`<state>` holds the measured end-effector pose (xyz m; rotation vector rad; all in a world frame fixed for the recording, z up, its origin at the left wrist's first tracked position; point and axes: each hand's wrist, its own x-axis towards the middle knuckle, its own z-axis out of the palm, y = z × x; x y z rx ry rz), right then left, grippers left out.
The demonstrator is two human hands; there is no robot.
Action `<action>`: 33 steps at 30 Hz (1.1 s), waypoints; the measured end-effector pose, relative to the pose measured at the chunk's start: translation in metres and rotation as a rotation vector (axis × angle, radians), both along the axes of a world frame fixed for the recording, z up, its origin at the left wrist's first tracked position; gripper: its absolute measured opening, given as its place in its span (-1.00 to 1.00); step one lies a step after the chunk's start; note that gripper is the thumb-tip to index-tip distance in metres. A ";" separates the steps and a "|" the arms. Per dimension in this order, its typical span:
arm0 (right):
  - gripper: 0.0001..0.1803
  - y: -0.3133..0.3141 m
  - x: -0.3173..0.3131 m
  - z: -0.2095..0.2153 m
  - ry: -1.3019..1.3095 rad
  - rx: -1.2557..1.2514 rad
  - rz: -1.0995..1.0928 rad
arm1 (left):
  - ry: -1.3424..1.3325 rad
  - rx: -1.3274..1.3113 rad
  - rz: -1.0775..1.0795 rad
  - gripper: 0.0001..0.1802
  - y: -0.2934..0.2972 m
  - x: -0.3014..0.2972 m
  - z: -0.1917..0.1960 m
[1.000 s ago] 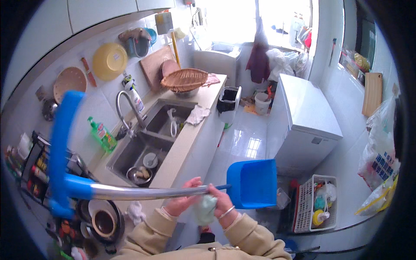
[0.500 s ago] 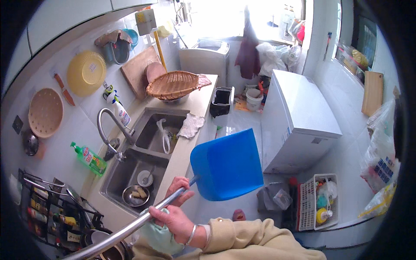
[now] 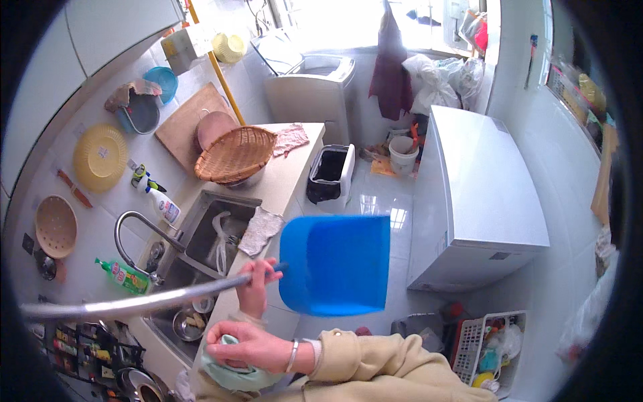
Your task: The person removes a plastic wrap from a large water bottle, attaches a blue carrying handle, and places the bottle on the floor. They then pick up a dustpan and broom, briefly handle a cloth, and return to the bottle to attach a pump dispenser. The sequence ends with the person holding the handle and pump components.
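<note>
A blue dustpan (image 3: 338, 268) hangs over the floor, its open edge to the right. My left hand (image 3: 254, 285) is closed around its long metal handle (image 3: 154, 299) close to the pan. The handle runs off leftward across the sink and counter. Lower down, my right hand (image 3: 251, 345), with a bracelet at the wrist, is closed on mint-green fabric (image 3: 231, 372) lying against my left forearm. I cannot tell whether this fabric is a loose cloth or part of a sleeve. The right hand is apart from the handle.
To the left is a double sink (image 3: 194, 268) with a metal bowl (image 3: 189, 324). A wicker basket (image 3: 236, 155) sits on the counter. Ahead stands a black-lined bin (image 3: 328, 167); a white chest freezer (image 3: 482, 181) is at right. A white plastic crate (image 3: 472, 352) stands lower right.
My right hand has come off the handle and now grips the mint-green fabric. The handle has swung nearer level, and the dustpan sits slightly lower and further left in view. The view has shifted.
</note>
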<state>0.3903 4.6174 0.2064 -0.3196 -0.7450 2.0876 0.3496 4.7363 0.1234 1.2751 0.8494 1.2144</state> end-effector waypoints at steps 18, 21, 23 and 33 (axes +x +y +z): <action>-0.88 0.150 0.207 -0.067 -0.291 -0.097 -0.467 | 0.311 0.260 0.397 -0.62 0.307 0.192 0.126; -0.90 0.187 0.235 -0.075 -0.227 -0.196 -0.535 | 0.258 0.174 0.326 -0.58 0.361 0.206 0.132; -0.91 0.212 0.247 -0.084 -0.215 -0.230 -0.581 | 0.136 0.129 0.281 -0.58 0.395 0.222 0.141; -0.92 0.304 0.364 -0.145 -0.250 -0.396 -0.853 | -0.058 0.361 0.017 -0.70 0.447 0.264 0.117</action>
